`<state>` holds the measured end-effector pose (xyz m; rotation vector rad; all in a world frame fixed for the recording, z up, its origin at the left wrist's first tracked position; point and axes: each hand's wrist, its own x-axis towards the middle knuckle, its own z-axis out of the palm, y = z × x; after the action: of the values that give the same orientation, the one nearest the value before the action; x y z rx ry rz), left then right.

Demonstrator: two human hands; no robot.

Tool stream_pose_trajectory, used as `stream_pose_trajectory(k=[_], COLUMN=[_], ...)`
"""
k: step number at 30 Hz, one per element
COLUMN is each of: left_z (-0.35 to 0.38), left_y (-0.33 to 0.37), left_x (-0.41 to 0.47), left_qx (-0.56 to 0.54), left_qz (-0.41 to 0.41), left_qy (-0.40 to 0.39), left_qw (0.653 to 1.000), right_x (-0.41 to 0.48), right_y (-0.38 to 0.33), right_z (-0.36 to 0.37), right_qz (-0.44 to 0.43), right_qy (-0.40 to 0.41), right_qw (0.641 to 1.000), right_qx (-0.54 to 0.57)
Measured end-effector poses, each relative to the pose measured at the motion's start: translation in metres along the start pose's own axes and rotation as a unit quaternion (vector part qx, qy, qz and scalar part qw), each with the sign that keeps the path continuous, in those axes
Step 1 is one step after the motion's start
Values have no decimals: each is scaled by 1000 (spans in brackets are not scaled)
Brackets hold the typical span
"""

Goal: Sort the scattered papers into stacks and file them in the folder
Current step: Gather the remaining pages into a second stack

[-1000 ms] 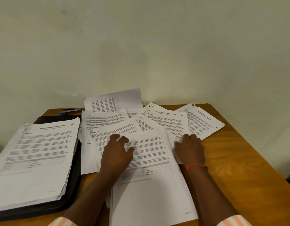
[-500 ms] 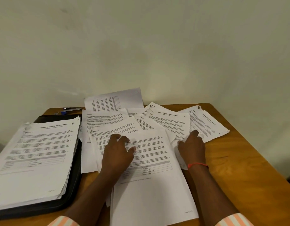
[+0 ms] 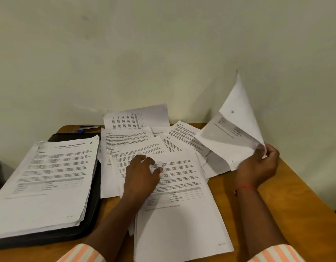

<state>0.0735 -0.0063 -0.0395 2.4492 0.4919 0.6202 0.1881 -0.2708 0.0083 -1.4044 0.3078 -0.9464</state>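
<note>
Nearest us a long front sheet lies on the bench, w/ more pages tucked under its left side. Our left hand rests on its upper part, fingers spread & relaxed, gripping nothing, just pinning the pile. Further right, our right hand pinches the lower corner of the lifted pages between thumb & fingers. They stand up off the bench, top corner pointing up the wall, one leaf curling away from another, so prob. more than one sheet. Beyond the left hand the scattered papers overlap in a fan toward the back edge. At left the sorted stack sits on the black folder, well apart from the raised pages. Pens lie at the far left edge. The step in hand, as we judge it, is carrying those pages across to a stack. To do it well we'd press down w/ the left hand so nothing drags along, support the floppy pages lower down before swinging them over, check the heading & square the edges on landing — a one-corner pinch could crease or tear them.
</note>
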Motion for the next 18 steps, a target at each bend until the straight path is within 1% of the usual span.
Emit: stream_pose_trajectory(k=[1, 2, 3, 5, 7, 9, 11, 12, 13, 14, 15, 16, 17, 18], left_z=[-3, -6, -10, -22, -30, -32, -36, -37, -38, -38, -37, -35, -32, -30], left_y=[1, 3, 5, 13, 17, 10, 1, -2, -4, -6, -9, -12, -15, -18], left_x=[1, 3, 3, 2, 4, 12, 19, 21, 22, 22, 23, 24, 25, 24], left_qx=[-1, -17, -51, -163, -274, -368, -443, -463, -466, -455, -438, -424, -409, -402], left_qz=[13, 28, 37, 25, -49, -129, -170, -179, -177, -170, -163, -161, -163, -162], left_qy=[20, 45, 69, 110, 104, 67, 40, 27, 19, 18, 17, 14, 6, -4], left_qw=[1000, 998, 996, 980, 955, 918, 879, 868, 867, 874, 884, 891, 898, 901], right_x=[-3, -6, -10, -21, -33, -45, -50, -51, -51, -51, -52, -53, -54, -53], right_y=[2, 3, 3, 1, 3, 5, 5, 4, 1, -1, -4, -3, -1, 3], right_z=[2, 4, 6, 10, 12, 12, 11, 9, 8, 7, 5, 6, 9, 14], right_qz=[37, 72, 107, 145, 135, 133, 135, 138, 144, 153, 162, 163, 148, 110], right_qy=[-41, -100, -173, -333, -469, -556, -594, -607, -622, -635, -633, -606, -557, -495], right_qw=[998, 992, 978, 931, 873, 821, 793, 783, 769, 757, 757, 778, 817, 860], right_qx=[19, 34, 49, 47, 11, -6, -8, -3, 9, 20, 27, 18, -11, -60])
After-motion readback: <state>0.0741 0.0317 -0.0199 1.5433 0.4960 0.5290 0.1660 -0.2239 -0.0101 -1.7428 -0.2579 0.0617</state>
